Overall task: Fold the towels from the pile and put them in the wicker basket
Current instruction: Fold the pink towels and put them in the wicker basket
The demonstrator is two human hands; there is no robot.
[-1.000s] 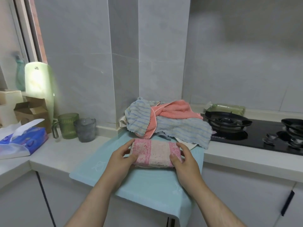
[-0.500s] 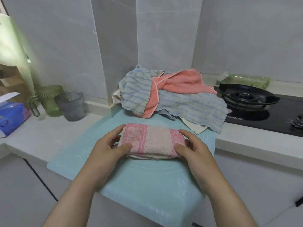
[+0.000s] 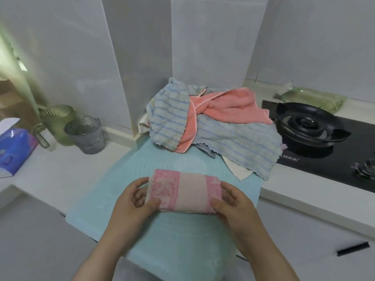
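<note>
A folded pink and cream towel (image 3: 189, 190) is held just above a light blue mat (image 3: 182, 236) on the counter. My left hand (image 3: 134, 205) grips its left end, thumb on top and fingers underneath. My right hand (image 3: 233, 205) grips its right end the same way. Behind it lies the pile of towels (image 3: 213, 126): blue-striped cloths, a coral pink one and a cream one underneath. No wicker basket is in view.
A grey cup (image 3: 86, 134) and a green mug (image 3: 57, 123) stand at the left by the wall, with a blue tissue pack (image 3: 14, 151) further left. A black gas hob (image 3: 316, 134) sits to the right of the pile. The counter edge runs below the mat.
The view has tilted down and closer. Both hands have drawn the folded towel toward me and lifted it slightly off the mat, with fingers now tucked under its ends.
</note>
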